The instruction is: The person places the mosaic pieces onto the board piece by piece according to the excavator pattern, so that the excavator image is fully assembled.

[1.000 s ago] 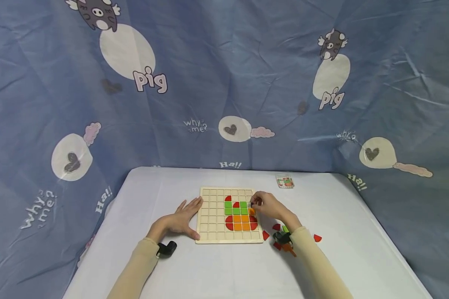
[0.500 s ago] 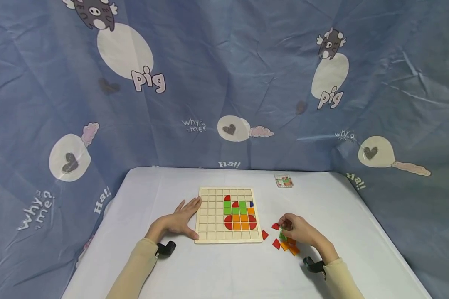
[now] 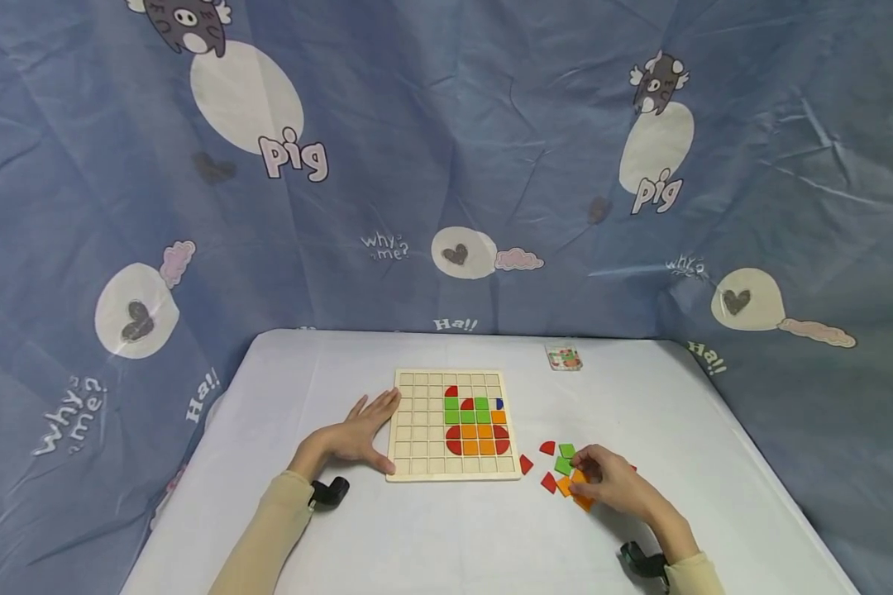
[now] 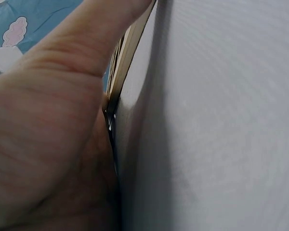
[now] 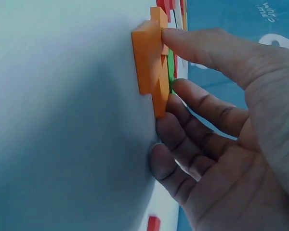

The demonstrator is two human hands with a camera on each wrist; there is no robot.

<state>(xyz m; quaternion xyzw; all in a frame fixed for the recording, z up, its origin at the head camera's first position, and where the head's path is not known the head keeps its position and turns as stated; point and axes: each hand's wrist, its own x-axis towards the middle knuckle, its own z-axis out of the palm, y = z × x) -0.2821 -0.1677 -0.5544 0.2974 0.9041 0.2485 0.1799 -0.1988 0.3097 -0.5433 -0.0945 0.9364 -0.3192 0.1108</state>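
Observation:
A wooden grid board (image 3: 417, 467) lies on the table with green, orange and red tiles and a small blue piece set in its right part. My left hand (image 3: 357, 436) rests at the board's left edge, thumb and fingers spread; in the left wrist view the palm (image 4: 43, 144) hides most of the board. My right hand (image 3: 618, 483) is over a loose pile right of the board. Its thumb touches an orange tile (image 5: 147, 57), while the index fingertip is at a green tile (image 5: 171, 67). Thumb and index stand apart, and no tile is lifted.
Loose red quarter-circle pieces (image 3: 548, 482) lie between board and pile, with another red piece partly behind the right hand. A small picture card (image 3: 564, 358) lies at the back right. A blue printed cloth (image 3: 387, 165) hangs behind the white table (image 3: 432, 545).
My right hand has left the board's right side, where the blue piece now sits in a cell, and moved right to the loose pile. The left hand has stayed put.

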